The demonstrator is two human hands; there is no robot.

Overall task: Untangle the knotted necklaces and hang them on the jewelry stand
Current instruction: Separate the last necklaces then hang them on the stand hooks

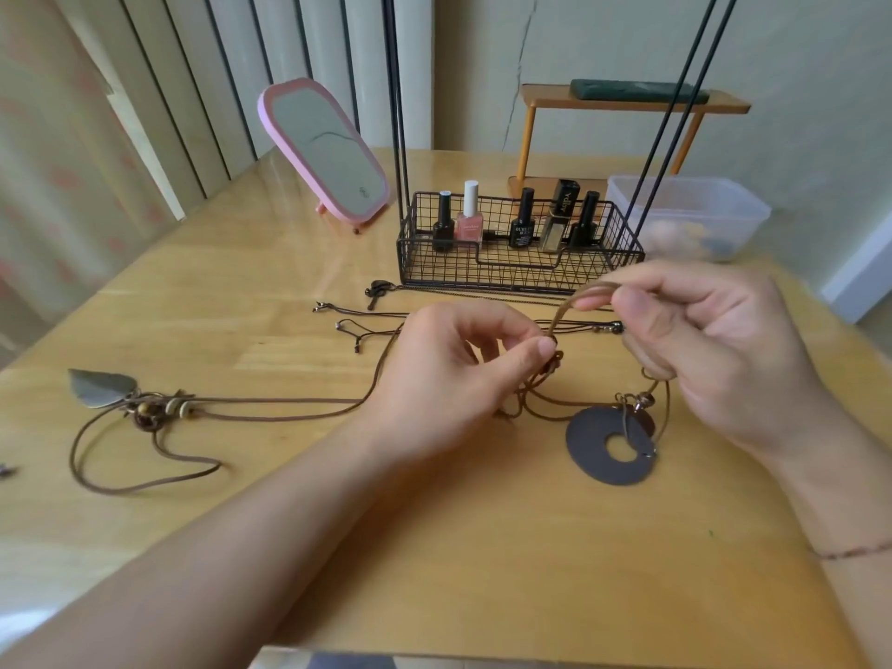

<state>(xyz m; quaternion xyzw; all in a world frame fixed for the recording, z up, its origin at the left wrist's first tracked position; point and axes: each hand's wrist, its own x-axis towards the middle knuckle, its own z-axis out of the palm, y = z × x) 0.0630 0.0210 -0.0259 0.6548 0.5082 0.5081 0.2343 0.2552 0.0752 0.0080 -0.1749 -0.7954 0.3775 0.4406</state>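
Observation:
Brown cord necklaces lie tangled on the wooden table [434,548]. My left hand [449,374] pinches the knot [552,359] in the cords at the table's middle. My right hand [714,350] pinches a loop of brown cord [586,294] lifted above that knot. A dark ring-shaped pendant [610,446] lies flat below my right hand. A grey leaf pendant [101,386] with beads lies at the far left on its cord. Thinner dark cords with clasps [347,325] stretch behind my hands. The jewelry stand's black rods [398,137] rise from the wire basket.
A black wire basket [516,275] holds several nail polish bottles behind my hands. A pink mirror [323,147] leans at the back left. A clear plastic tub [695,210] and an orange wooden shelf [627,103] stand at the back right.

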